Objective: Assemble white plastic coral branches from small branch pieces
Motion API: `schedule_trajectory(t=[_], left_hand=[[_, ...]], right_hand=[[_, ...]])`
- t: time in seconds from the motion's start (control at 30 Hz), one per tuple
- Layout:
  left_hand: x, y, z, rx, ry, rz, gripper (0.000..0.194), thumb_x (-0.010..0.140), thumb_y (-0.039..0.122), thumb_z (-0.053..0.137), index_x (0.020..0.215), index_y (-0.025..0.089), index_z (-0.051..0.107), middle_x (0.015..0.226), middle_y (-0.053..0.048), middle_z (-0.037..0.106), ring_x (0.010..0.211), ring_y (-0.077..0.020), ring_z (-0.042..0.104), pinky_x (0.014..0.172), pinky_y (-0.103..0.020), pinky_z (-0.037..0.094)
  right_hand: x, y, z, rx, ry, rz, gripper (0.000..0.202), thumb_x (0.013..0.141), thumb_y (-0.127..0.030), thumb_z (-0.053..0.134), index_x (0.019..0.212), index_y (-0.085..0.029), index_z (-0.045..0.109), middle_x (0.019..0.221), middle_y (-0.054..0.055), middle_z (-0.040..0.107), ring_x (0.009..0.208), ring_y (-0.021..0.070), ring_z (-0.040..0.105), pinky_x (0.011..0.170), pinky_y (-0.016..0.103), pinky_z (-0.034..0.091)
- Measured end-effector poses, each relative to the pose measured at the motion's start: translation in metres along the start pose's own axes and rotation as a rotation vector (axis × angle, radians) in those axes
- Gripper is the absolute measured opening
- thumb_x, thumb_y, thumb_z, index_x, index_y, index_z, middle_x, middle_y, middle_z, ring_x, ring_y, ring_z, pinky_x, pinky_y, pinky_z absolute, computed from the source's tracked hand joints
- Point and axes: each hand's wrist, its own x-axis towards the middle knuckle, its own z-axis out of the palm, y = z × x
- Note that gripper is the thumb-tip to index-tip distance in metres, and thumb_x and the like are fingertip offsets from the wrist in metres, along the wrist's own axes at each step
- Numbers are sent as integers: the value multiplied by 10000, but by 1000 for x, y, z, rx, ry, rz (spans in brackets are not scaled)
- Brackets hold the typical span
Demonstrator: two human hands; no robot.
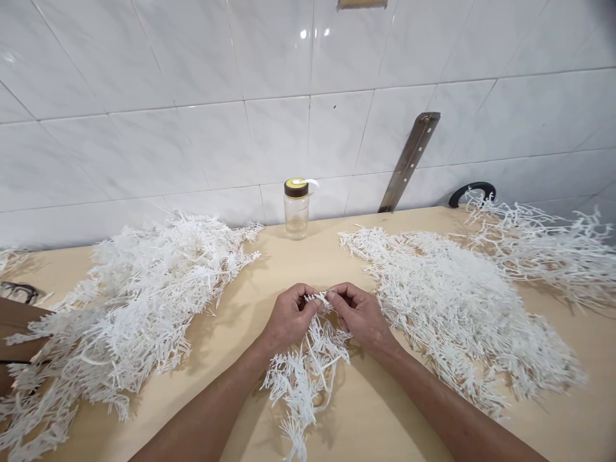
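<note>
Both hands meet over the middle of the table. Between thumb and fingers, my left hand (293, 317) pinches the upper end of a white branching plastic sprig (310, 378). My right hand (359, 314) is closed on the same sprig from the other side, close to the left fingertips. Below the hands the sprig's thin, frayed branches hang down toward the front of the table. A large pile of similar white sprigs (149, 301) lies to the left, and another white pile (457, 308) spreads out on the right.
A clear bottle (296, 215) with a dark and yellow lid stands by the tiled wall (212, 147). A metal strip (409, 163) leans there, near a dark curved object (474, 191). Looser white branches (553, 250) lie far right. Glasses (19, 292) and a brown box (22, 327) sit left.
</note>
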Motion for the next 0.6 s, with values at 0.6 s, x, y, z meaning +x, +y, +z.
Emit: schedule_trajectory(t=[0.6], left_hand=[[0, -4, 3, 35, 59, -15, 130, 771, 282, 653, 796, 157, 681, 655, 0, 621, 570, -120, 513, 547, -227, 369]], right_hand=[[-3, -3, 1, -82, 3, -14, 332, 844, -504, 625, 853, -176, 673, 606, -5, 588, 466, 112, 457, 427, 242, 373]])
